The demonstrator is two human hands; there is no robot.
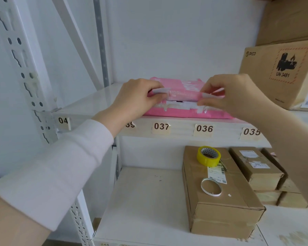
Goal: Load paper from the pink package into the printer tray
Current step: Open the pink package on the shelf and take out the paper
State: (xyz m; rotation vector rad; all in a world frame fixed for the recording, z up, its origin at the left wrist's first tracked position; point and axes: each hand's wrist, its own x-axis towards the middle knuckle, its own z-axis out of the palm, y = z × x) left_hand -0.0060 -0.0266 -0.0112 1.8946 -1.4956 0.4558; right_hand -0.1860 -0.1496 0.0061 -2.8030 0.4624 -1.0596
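The pink package (183,96) lies flat on the upper white shelf (89,103), above the labels 037 and 036. Its near end flap is lifted, and white paper shows in the gap beneath it. My left hand (135,98) pinches the left corner of that flap. My right hand (231,95) pinches the right corner. Both hands hold the flap up off the package body. No printer or tray is in view.
A large cardboard box marked PICO (281,73) stands right of the package on the same shelf. On the lower shelf, a long brown box (219,197) carries a yellow tape roll (208,156) and a thin white ring (211,186). Smaller boxes (256,167) are stacked to its right.
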